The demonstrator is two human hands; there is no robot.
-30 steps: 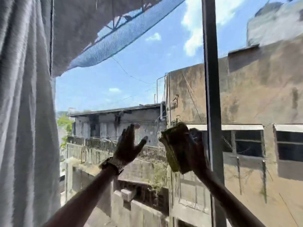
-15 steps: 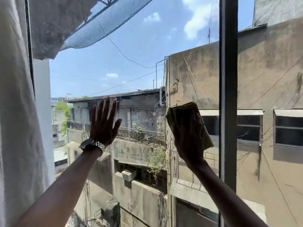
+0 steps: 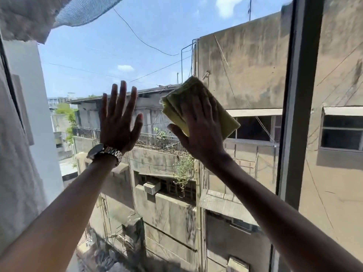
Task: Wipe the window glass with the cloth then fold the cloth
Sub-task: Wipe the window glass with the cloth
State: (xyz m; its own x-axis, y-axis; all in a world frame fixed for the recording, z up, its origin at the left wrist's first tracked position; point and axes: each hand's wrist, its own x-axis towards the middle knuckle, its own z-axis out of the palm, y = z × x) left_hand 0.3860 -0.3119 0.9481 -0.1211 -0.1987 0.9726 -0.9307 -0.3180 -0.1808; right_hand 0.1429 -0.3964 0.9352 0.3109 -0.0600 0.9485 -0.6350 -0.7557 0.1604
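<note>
A folded yellow-green cloth is pressed flat against the window glass by my right hand, whose fingers are spread over it. My left hand rests flat on the glass to the left of the cloth, fingers apart, holding nothing, with a metal watch on its wrist. The part of the cloth under my right palm is hidden.
A dark vertical window frame bar stands just right of the cloth. A pale grey curtain hangs along the left edge and across the top left. Beyond the glass are weathered concrete buildings, wires and sky.
Both hands rose on the glass. The right hand went from gripping the cloth to pressing it flat against the pane, and the left hand opened flat onto the glass.
</note>
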